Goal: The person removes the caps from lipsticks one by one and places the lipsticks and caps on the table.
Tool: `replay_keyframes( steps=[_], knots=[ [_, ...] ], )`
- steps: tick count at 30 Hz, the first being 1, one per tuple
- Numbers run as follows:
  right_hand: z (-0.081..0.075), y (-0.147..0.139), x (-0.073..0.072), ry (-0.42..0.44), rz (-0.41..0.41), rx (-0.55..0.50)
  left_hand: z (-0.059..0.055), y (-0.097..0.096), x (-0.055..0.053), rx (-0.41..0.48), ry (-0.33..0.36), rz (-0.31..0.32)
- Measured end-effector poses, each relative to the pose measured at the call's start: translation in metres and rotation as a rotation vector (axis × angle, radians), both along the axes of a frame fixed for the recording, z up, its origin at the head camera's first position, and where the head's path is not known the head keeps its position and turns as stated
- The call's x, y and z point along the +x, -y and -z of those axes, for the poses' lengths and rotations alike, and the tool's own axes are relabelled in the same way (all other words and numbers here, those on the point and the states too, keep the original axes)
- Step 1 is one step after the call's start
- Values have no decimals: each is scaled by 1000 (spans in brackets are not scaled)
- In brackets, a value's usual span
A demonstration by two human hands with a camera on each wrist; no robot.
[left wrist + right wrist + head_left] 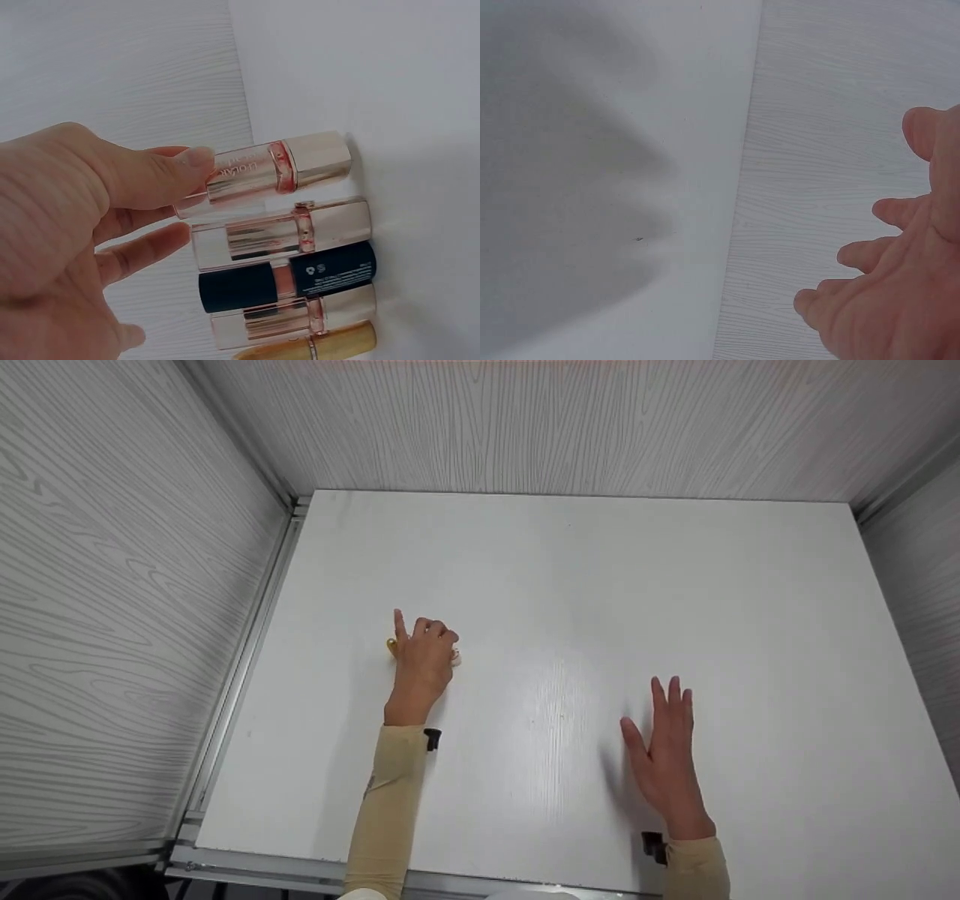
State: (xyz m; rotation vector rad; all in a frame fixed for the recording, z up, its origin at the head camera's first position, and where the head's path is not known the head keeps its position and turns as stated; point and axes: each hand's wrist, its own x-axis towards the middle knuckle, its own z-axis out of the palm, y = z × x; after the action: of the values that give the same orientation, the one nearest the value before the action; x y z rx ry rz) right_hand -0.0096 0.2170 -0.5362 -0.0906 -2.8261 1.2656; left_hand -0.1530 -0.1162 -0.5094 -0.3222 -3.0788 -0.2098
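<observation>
Presently, a clear tube (319, 160) is pinched by the left hand (425, 656), table (525, 570) left; immediately left, four upright tubes (336, 274) are crowded. Right hand (667, 765) is held apart, fingers straight.

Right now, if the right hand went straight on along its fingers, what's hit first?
Likely the back wall: in the head view, the way ahead of the right hand over the table looks free up to it. Its height and tilt are unclear, so it could touch the table sooner.
</observation>
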Motion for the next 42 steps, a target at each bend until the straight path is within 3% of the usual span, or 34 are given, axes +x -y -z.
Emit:
replay_keyframes(
  steps=[4, 9, 12, 17, 24, 33, 38, 42],
  knots=[
    [-1, 3, -2, -108, 28, -50, -14, -3, 9, 116, -61, 40],
    [-1, 8, -7, -290, 40, -64, -33, -9, 21, 245, -214, 136],
    [-1, 11, -10, -355, 14, -54, -42, -14, 28, 266, -282, 193],
    [-1, 20, -14, -433, -49, -9, -49, -28, 42, 291, -337, 283],
    [-3, 32, -15, -459, -125, 16, -54, -47, 61, 336, -342, 408],
    [-2, 41, -12, -379, -226, 42, -55, -72, 84, 381, -377, 560],
    [-1, 41, -8, -449, -275, -17, -53, -82, 100, 449, -402, 629],
    [-1, 39, -7, -490, -291, -66, -52, -86, 106, 469, -397, 642]
  ],
)
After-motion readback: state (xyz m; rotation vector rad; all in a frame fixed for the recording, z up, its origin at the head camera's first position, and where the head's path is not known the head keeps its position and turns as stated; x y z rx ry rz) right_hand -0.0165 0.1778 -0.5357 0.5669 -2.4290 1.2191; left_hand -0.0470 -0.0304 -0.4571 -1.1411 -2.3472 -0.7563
